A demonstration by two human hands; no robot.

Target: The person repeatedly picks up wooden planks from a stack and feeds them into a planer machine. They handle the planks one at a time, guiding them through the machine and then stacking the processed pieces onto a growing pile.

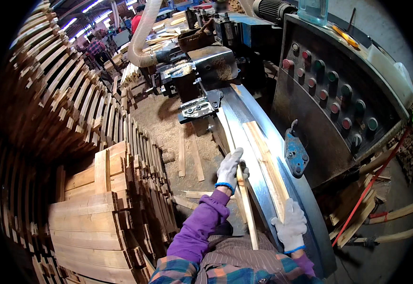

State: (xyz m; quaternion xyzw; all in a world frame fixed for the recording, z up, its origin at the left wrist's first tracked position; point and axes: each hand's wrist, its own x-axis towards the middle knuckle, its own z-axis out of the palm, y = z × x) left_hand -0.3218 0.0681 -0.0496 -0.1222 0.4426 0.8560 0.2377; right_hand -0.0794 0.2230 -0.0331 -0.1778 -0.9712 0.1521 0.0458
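A grey-white glove with a blue cuff covers my left hand (230, 169), its fingers wrapped round a narrow wooden strip (247, 208). The strip runs along the left edge of a shiny metal machine table (275, 137), its near end close to my apron. Flat on the table, to the right of the strip, lies a wider wooden board (264, 158). My right hand (291, 226), gloved the same way, is at this board's near end, thumb on one side and fingers on the other. The far end of the strip reaches toward a metal guide block (198, 109).
Stacked boards (85, 222) and tall wood piles (50, 85) line the left. A control panel (327, 94) with coloured buttons stands right, behind a blue metal bracket (296, 154). A clear ribbed hose (142, 42) drops to the machine. Sawdust and offcuts (187, 151) litter the floor.
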